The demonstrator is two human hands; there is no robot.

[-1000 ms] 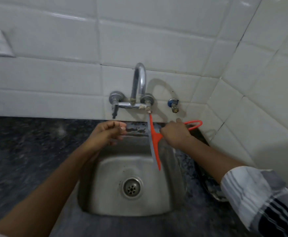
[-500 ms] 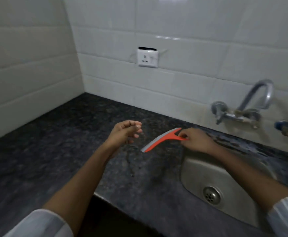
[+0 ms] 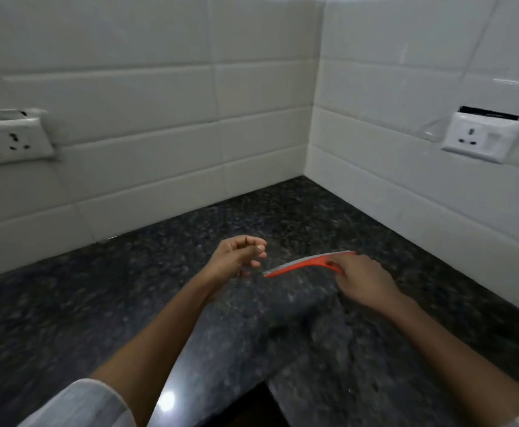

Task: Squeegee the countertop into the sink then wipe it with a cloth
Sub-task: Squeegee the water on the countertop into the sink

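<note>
My right hand (image 3: 363,280) grips the handle of an orange squeegee (image 3: 301,265) with a grey rubber edge. Its blade points left and hovers just above the dark speckled granite countertop (image 3: 147,291) near the inner corner. My left hand (image 3: 239,257) floats beside the blade's left tip, fingers loosely curled and apart, holding nothing. The sink is out of view, and no cloth is visible.
White tiled walls meet in a corner (image 3: 310,143) behind the counter. A wall socket (image 3: 11,141) sits on the left wall and another socket (image 3: 483,137) on the right wall. The counter's front edge (image 3: 190,405) runs near my body.
My view has swung left, away from the sink and tap, to the counter's corner. The squeegee came out of the sink and travelled left over the counter with my right hand.
</note>
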